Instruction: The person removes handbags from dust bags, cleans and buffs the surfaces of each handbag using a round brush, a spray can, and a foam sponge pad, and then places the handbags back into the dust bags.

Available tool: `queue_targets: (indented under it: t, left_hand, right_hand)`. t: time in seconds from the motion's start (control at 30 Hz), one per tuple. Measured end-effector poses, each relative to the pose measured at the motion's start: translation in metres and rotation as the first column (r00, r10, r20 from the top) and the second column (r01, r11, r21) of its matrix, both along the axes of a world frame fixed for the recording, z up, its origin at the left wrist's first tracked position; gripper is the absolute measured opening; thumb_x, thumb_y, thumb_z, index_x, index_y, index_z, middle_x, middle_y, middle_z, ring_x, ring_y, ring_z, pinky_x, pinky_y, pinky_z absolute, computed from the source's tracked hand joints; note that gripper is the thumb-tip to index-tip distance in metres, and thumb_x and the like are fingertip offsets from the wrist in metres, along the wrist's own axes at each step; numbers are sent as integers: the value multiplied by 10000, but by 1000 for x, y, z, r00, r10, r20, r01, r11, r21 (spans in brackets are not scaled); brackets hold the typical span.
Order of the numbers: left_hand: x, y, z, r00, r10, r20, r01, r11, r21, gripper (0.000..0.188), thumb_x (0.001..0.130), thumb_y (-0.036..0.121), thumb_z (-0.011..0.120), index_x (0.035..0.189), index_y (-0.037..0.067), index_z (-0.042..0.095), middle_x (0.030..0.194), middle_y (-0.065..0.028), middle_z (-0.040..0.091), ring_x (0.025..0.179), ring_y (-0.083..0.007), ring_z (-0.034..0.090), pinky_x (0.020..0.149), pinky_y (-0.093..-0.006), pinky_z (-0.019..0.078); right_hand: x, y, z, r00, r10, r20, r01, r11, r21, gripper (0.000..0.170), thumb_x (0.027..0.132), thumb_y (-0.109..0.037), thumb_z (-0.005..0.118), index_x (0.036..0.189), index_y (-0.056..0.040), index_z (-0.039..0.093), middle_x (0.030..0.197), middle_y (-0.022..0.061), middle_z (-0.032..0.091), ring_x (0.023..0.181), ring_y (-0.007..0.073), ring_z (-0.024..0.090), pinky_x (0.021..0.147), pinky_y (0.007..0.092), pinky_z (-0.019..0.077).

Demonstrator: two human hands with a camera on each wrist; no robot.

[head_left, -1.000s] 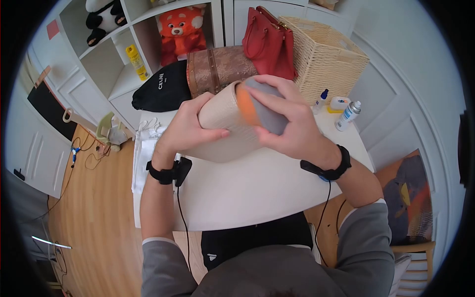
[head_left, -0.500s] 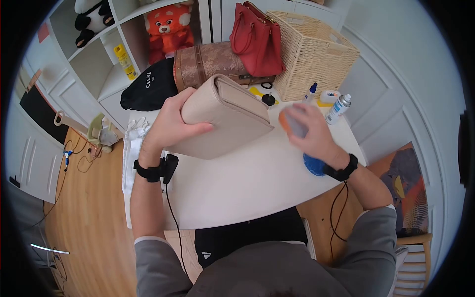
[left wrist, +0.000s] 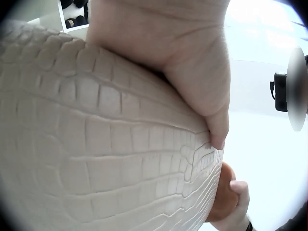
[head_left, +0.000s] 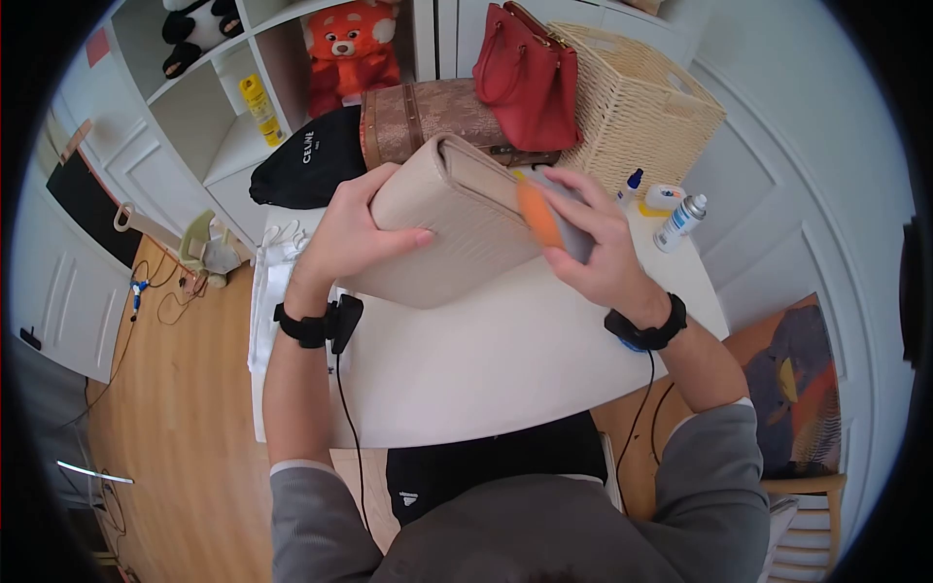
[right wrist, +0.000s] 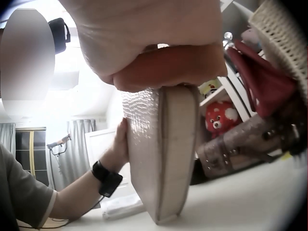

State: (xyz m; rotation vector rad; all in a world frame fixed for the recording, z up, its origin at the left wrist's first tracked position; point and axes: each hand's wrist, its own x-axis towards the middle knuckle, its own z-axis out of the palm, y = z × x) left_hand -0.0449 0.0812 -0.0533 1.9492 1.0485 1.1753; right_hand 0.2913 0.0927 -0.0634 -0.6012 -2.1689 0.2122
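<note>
A beige crocodile-textured bag [head_left: 442,238], shaped like a flat clutch, is held up tilted over the white table. My left hand [head_left: 352,233] grips its left side, thumb across the front face and fingers behind. In my right hand [head_left: 604,243] is an orange-and-grey sponge-like pad [head_left: 537,216], blurred in the head view. Its orange face meets the bag's narrow edge [right wrist: 179,130] in the right wrist view. From the left wrist view, the pad [left wrist: 224,192] shows past the far end of the scaly leather [left wrist: 120,144].
Behind the bag lie a black cloth pouch [head_left: 309,160], a brown patterned case [head_left: 432,119], a red handbag [head_left: 530,83] and a wicker basket [head_left: 632,107]. A spray can [head_left: 680,223] and small bottle [head_left: 630,185] stand at right. White cloth [head_left: 275,282] lies at the left edge.
The right hand with the pad swung away from the bag to the right, then came back to its right edge. The bag has turned so its narrow side shows more.
</note>
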Motion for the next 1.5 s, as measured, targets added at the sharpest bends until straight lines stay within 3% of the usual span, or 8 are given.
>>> queue_targets:
  t: [0.23,0.37,0.57,0.87,1.1,1.17,1.3,1.5]
  left_hand:
    - [-2,2,2,999,6,43,-6,1000,1,569,761,225,930,1211,-37,701,1051,-81,755,962,-138,705,879,-325,578]
    - [-5,9,-8,961,25,276,-19,999,-26,514,838,219,876,1236,-42,681,1106,-87,747,998,-146,699,905,-326,580]
    - [-5,15,-23,783,-9,622,64,996,-66,587,932,340,786,1316,-68,610,1207,-107,711,1086,-168,687,951,-333,564]
    - [-3,3,-15,718,-59,694,64,998,19,698,928,466,790,1353,-50,592,1262,-109,700,1126,-175,685,981,-345,551]
    - [8,6,-11,608,50,792,5,998,-66,638,1014,461,680,1395,-38,569,1308,-122,687,1156,-199,683,1000,-358,548]
    - [8,6,-7,487,112,866,-26,993,-113,622,1040,466,644,1404,-33,563,1328,-124,681,1170,-208,679,1011,-366,546]
    - [3,3,-1,499,143,855,-106,989,-103,608,1055,461,624,1416,-24,555,1337,-126,677,1192,-211,670,1028,-365,539]
    - [-7,10,-1,456,194,869,-192,974,-117,647,1067,497,586,1474,0,506,1378,-120,649,1252,-220,644,1068,-376,522]
  right_hand:
    - [38,-13,-36,991,-122,52,131,969,-208,609,800,-94,757,1387,30,652,1462,234,564,1340,375,558,1151,429,424]
    - [25,4,10,963,-112,-246,86,990,-112,612,856,-151,714,1416,71,608,1472,208,561,1335,320,565,1145,398,414]
    - [-48,9,60,924,72,-376,-98,994,-51,630,848,-162,703,1430,61,605,1456,189,550,1336,302,554,1142,389,417]
    - [-75,-14,66,882,47,-469,-45,999,16,732,877,-363,675,1451,82,582,1462,240,514,1366,345,524,1149,449,421]
    - [-73,-11,45,927,43,-372,-35,999,28,692,862,-245,718,1449,93,573,1470,242,505,1385,359,506,1160,434,406]
    - [-70,-10,32,959,50,-278,-47,999,18,684,843,-185,745,1445,93,574,1464,238,510,1359,357,530,1148,421,416]
    - [-56,-12,12,980,57,-191,-59,998,-7,688,831,-189,766,1430,96,583,1466,231,511,1344,351,544,1138,413,423]
    - [-19,-20,-32,997,40,-61,-55,960,-273,645,812,-142,773,1405,58,618,1415,225,547,1315,350,561,1115,424,447]
